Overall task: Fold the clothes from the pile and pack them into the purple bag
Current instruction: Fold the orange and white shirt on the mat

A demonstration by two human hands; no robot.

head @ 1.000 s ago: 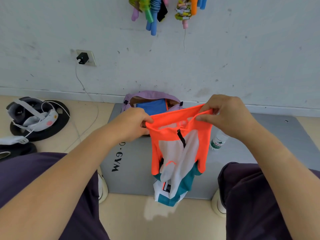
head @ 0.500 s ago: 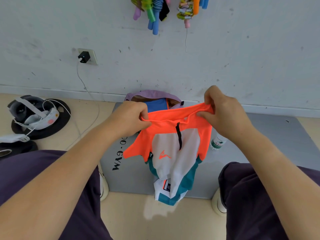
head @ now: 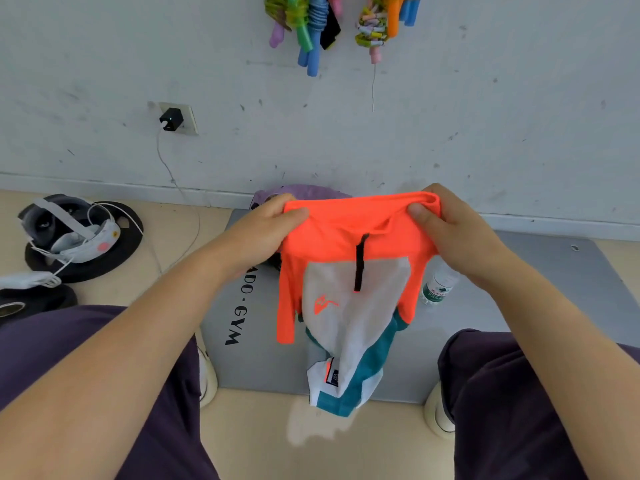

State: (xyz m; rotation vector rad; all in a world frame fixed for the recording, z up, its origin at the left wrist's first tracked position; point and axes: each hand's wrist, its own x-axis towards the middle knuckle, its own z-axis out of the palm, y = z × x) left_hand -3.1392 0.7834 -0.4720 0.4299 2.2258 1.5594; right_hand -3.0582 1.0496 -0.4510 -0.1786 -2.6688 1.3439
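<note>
Grey gym mat [head: 540, 289] by scuffed white wall [head: 485, 133], left hand [head: 263, 230], right hand [head: 450, 230] gripping orange jersey [head: 346, 230]

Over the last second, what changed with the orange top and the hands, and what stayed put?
Both hands, left hand and right hand, spread the orange, white and teal zip-neck top wider, flattening its shoulders and now hiding most of the purple fabric bag. Neither let go. The clear plastic water bottle and grey gym mat stayed.

a plain indoor exercise room or small gym, judging by the grey floor mat [head: 519, 306] printed with "gym", the bright skipping ropes [head: 311, 29] hanging on the scuffed white wall [head: 485, 116], the black weight plate [head: 114, 247] on the beige floor and a water bottle [head: 437, 287].
</note>
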